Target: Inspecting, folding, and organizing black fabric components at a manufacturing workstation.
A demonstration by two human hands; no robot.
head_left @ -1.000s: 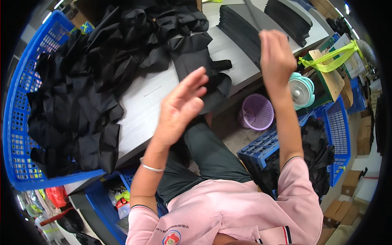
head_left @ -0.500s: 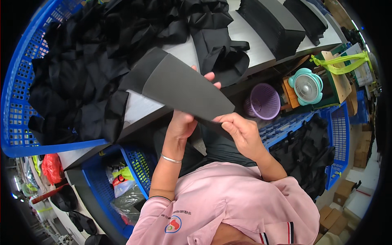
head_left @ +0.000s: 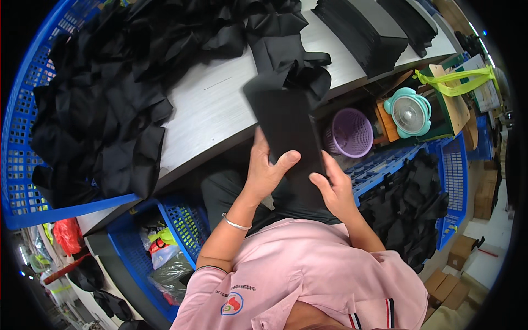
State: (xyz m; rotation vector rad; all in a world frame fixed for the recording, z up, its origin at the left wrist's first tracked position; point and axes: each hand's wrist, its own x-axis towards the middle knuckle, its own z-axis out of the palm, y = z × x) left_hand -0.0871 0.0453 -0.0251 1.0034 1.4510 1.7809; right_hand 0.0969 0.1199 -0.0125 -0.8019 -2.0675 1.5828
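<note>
One black panel (head_left: pixel 286 118), clamped between my left grip (head_left: pixel 265 169) and right grip (head_left: pixel 340 192) mid-frame, has turned, bringing its darker face up toward me.

The head-worn view (fisheye) faces down across the table (head_left: pixel 203 115).

The left grip (head_left: pixel 267 171) and right grip (head_left: pixel 336 191) face inward, thumbs (head_left: pixel 289 159) uppermost.
</note>
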